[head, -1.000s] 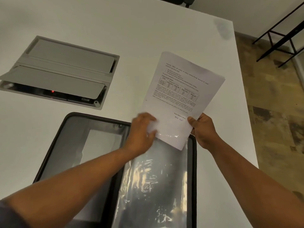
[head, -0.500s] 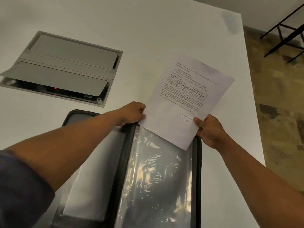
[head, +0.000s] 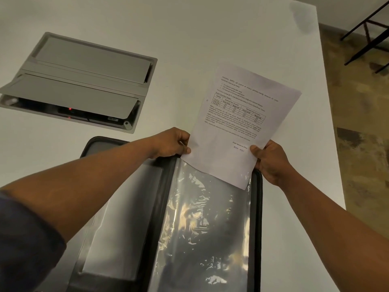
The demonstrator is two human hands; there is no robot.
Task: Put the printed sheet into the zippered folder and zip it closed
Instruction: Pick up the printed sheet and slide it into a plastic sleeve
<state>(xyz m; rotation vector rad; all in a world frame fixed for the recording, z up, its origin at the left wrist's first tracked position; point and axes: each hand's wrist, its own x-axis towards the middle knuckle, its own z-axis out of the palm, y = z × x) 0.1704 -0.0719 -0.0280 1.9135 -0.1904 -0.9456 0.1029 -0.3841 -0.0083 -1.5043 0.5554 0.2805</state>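
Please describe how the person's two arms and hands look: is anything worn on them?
Both hands, the left hand and the right hand, are bare: no gloves, rings or watch can be seen. The forearms are bare too. Only the left arm shows clothing, a dark blue sleeve at the picture's lower left edge.

White table with a grey hinged cable box set into its top, flaps raised. Mottled brown floor right; black metal frame legs beyond.
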